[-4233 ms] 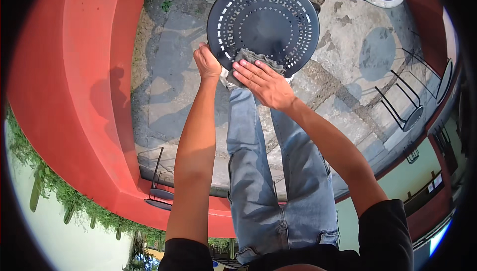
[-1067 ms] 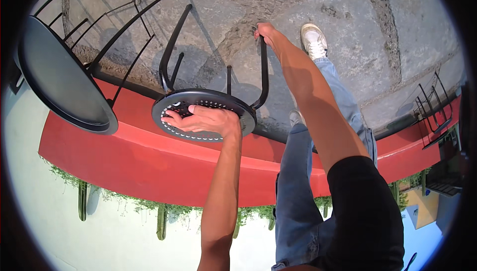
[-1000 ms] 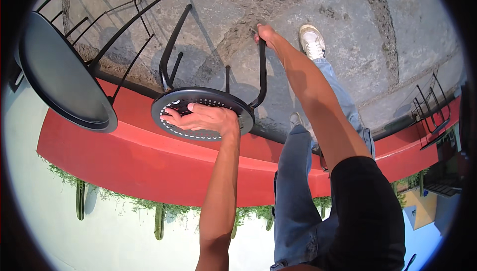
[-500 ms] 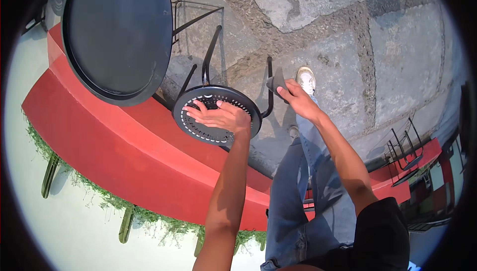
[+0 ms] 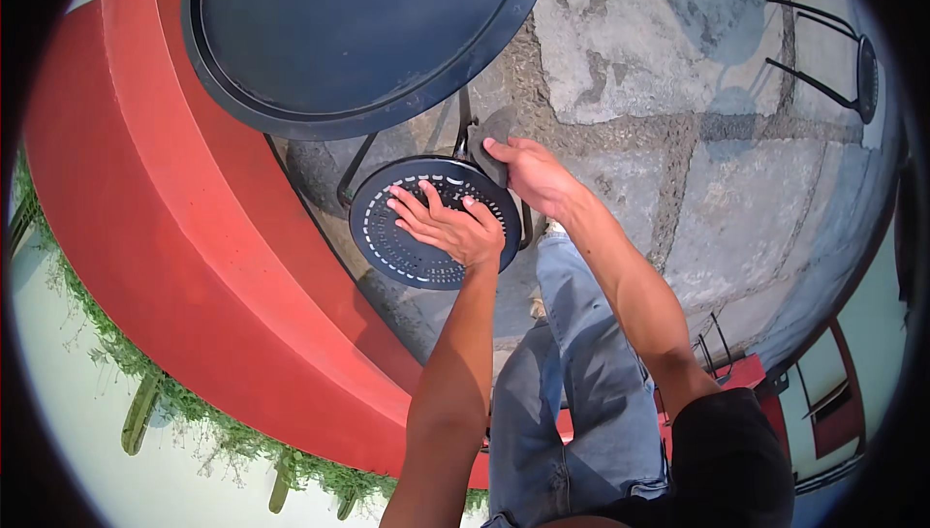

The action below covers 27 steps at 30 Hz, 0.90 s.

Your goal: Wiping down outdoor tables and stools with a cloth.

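A black stool [image 5: 417,262] with a perforated round seat stands below me, its bent legs showing around it. My left hand [image 5: 448,221] rests palm down on the seat with its fingers spread. My right hand [image 5: 533,174] grips a dark grey cloth [image 5: 492,140] at the stool's upper right, by one of its legs. Just above both hands is a large black tray-like round top [image 5: 363,24] with a raised rim, overlapping part of the stool's legs in my view. My jeans-covered legs are below the stool.
A red step or low wall [image 5: 194,247] curves along the left, with greenery and cactus behind it. Cracked concrete paving [image 5: 717,199] spreads to the right. Another black stool [image 5: 865,77] is at the far right, and more dark furniture frames [image 5: 717,339] stand at the lower right.
The view has swung, bringing the large black top to the centre. My right hand has moved up from low on the stool's leg toward the seat, with the cloth showing. My left hand stays on the seat.
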Tool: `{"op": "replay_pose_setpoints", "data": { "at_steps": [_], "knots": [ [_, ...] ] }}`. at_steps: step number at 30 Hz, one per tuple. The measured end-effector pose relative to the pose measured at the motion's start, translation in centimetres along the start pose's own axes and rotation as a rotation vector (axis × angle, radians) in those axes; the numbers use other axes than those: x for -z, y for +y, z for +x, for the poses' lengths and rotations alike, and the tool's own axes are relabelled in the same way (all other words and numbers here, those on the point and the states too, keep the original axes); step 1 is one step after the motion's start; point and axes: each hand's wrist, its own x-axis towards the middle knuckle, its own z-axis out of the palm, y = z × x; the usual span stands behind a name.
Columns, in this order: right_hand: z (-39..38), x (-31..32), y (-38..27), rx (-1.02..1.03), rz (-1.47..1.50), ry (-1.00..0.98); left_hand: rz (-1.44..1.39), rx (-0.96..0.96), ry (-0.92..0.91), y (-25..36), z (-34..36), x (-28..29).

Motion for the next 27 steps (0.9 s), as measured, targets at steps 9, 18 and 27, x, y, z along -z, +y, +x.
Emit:
{"op": "replay_pose_setpoints", "data": {
  "at_steps": [9,18,27],
  "knots": [
    [3.4,-1.6,-0.8,-0.205,0.096,-0.061,-0.067,0.053,-0.011,-0.2,0.1,0.5],
    [2.9,2.1,-1.9,-0.07,0.033,-0.069,-0.06,0.034,-0.009,-0.4,0.4,0.7],
    [4.9,6.8,-1.1,0.203,-0.458,0.326,-0.092,0.049,0.003,0.4,0.4,0.6]
  ]
}}
